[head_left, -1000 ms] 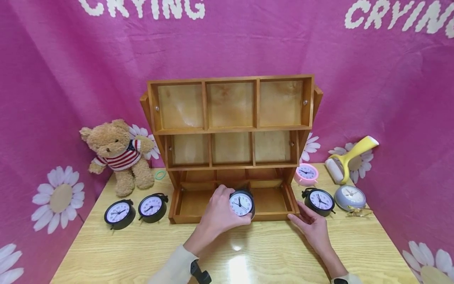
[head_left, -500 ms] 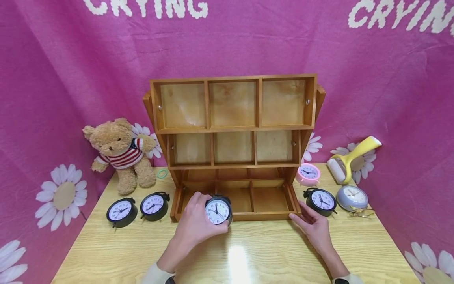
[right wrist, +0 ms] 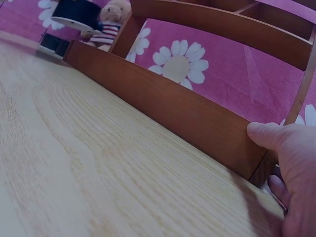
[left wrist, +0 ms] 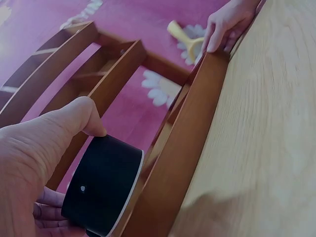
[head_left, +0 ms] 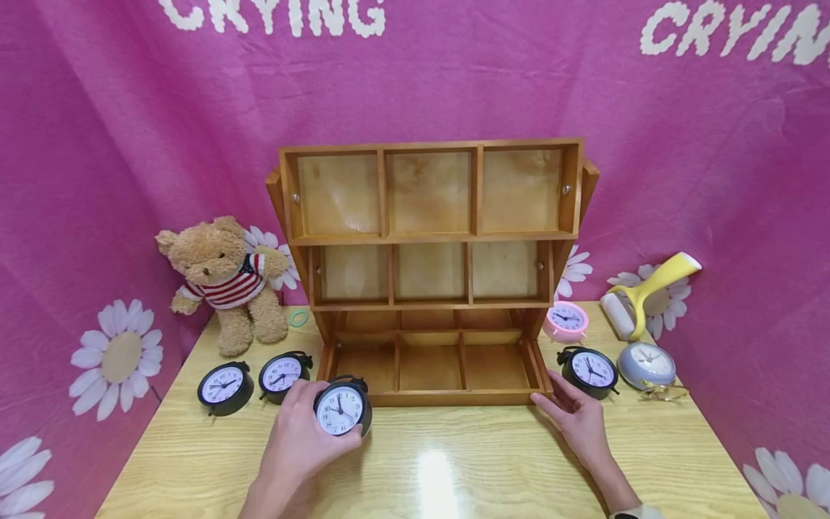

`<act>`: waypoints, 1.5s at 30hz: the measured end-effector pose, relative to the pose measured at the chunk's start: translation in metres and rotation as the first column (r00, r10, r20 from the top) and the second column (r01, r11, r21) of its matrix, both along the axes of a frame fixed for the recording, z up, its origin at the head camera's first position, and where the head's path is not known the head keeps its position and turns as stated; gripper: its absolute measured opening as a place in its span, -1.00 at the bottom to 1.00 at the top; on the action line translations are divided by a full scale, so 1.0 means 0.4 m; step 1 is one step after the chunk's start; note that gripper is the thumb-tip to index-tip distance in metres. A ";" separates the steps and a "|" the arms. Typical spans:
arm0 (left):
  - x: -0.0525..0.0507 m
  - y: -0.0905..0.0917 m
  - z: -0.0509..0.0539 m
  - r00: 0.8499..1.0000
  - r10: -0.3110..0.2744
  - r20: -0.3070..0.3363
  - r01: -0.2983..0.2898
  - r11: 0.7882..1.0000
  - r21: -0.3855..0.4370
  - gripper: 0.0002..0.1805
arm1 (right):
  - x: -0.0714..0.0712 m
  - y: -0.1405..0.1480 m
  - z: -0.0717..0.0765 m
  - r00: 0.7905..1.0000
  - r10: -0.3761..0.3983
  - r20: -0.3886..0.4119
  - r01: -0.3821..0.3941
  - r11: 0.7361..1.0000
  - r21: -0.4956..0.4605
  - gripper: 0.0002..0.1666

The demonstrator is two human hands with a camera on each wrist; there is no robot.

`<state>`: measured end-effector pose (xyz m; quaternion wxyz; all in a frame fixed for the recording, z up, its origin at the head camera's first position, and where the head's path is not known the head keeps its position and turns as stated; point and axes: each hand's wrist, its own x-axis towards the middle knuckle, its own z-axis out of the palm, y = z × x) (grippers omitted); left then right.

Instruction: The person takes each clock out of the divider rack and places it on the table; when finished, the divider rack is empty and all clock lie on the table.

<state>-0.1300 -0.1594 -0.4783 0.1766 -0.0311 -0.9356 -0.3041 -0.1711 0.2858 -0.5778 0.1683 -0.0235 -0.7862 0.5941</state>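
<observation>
My left hand (head_left: 300, 432) grips a black alarm clock (head_left: 340, 409) with a white dial, thumb at its lower right edge and fingers over its upper left. It hovers in front of the lower left corner of a wooden three-tier rack (head_left: 428, 398). In the left wrist view the clock's black casing (left wrist: 103, 182) sits between thumb and fingers. My right hand (head_left: 577, 418) holds the rack's lower right front corner; in the right wrist view the thumb lies on the front board (right wrist: 168, 106) and the other fingers are round the end, partly hidden.
Two black alarm clocks (head_left: 225, 389) stand at left below a teddy bear (head_left: 223, 277) and a green ring (head_left: 299, 318). At right are another black clock (head_left: 589, 371), a pink clock (head_left: 566, 321), a grey-blue clock (head_left: 646, 364), glasses (head_left: 663, 392) and a yellow-handled roller (head_left: 648, 295).
My left hand has carried the black alarm clock from in front of the rack's bottom middle compartment leftward and slightly toward me. The right hand has stayed at the rack's corner.
</observation>
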 end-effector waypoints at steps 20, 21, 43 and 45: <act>0.087 -0.189 -0.052 0.965 0.189 0.181 -0.184 0.982 -0.043 -0.09 | 0.008 -0.002 0.003 1.000 0.011 -0.001 -0.011 0.999 -0.040 -0.32; 0.085 -0.195 -0.054 0.961 0.188 0.202 -0.183 0.982 -0.043 -0.07 | 0.008 -0.002 0.004 1.000 0.012 -0.003 -0.012 0.999 -0.036 -0.33; 0.067 -0.264 -0.069 0.921 0.139 0.364 -0.106 0.988 -0.111 0.05 | 0.003 -0.002 0.011 1.000 0.012 -0.020 -0.012 1.000 -0.004 -0.34; 0.069 -0.260 -0.065 0.929 0.119 0.351 -0.081 0.989 -0.121 0.05 | 0.003 -0.002 0.010 1.000 0.012 -0.019 -0.012 1.000 -0.014 -0.34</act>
